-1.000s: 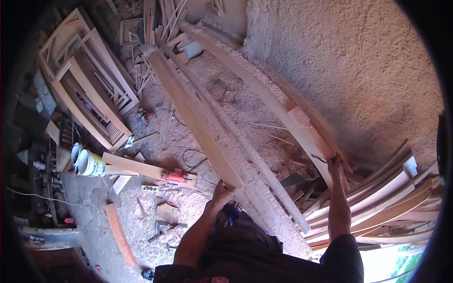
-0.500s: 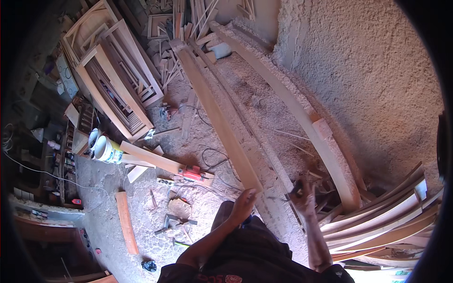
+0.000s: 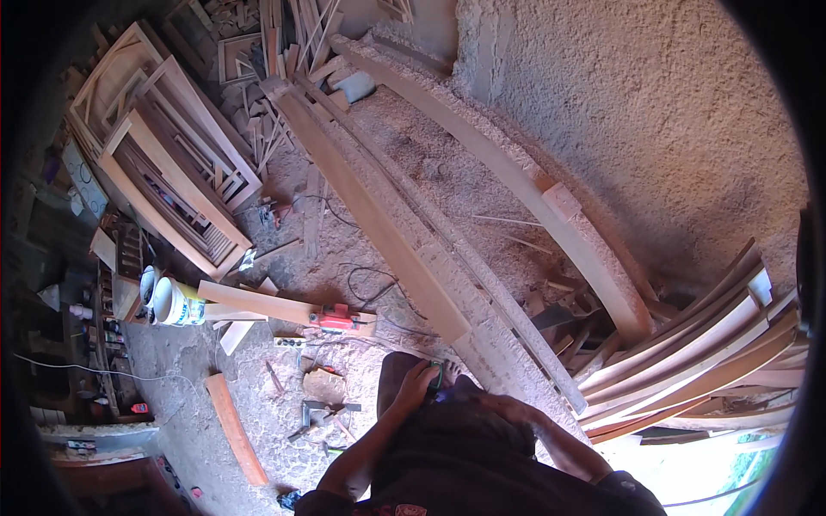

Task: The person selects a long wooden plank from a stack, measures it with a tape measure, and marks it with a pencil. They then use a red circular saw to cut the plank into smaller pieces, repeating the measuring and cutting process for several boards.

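My left hand [image 3: 418, 383] is in front of my dark clothing, closed around a small dark object with a green edge [image 3: 437, 373]. Its exact kind is too small to make out. My right hand [image 3: 503, 408] lies low against my body, to the right of the left one; its fingers are hidden in shadow. Just ahead of my hands is the near end of a long flat plank [image 3: 379, 232], resting on a dusty beam [image 3: 508, 361]. Neither hand touches the plank.
A curved beam [image 3: 516, 189] lies to the right, beside stacked curved boards [image 3: 688, 370]. To the left are a red power tool [image 3: 340, 319] on a board, white buckets [image 3: 178, 303], wooden frames [image 3: 172, 172] and an orange-brown board [image 3: 237, 430]. Cables [image 3: 370, 288] cross the dusty floor.
My left hand has left the plank's end and come back to my body. My right hand has dropped from beside the beam to my lap. The whole view has shifted slightly.
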`<state>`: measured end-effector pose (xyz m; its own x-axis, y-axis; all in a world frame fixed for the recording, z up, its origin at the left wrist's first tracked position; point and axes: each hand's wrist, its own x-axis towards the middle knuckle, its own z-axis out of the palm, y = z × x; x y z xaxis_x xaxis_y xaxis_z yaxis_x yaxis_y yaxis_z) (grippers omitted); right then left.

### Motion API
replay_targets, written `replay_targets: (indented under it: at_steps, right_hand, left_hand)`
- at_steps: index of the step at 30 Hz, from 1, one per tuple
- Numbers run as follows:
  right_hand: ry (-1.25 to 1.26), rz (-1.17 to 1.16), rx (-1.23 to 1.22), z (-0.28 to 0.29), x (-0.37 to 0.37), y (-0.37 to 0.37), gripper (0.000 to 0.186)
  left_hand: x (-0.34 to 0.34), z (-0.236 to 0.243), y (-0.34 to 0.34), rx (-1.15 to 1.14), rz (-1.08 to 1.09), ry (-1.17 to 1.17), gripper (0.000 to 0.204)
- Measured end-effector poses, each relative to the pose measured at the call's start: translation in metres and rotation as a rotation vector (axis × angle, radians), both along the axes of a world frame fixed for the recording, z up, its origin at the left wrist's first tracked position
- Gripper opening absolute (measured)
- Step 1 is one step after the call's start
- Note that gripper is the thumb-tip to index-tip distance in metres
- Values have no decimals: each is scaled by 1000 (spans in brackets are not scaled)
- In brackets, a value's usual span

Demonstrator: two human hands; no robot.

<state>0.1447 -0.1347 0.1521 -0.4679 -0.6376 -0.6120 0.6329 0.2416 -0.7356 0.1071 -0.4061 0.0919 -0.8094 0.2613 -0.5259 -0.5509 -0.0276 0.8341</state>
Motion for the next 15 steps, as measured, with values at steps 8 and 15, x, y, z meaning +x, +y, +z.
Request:
replay_targets:
  at_steps: [8,15]
  right_hand:
    - [75,-235,-33,-105,92,-1,55]
    - [559,-268,-27,-203,170,12,50]
  left_hand:
    - [-16,14,-18,-172,-99,84,26]
    - [-30,3,-31,-140,-287,65,29]
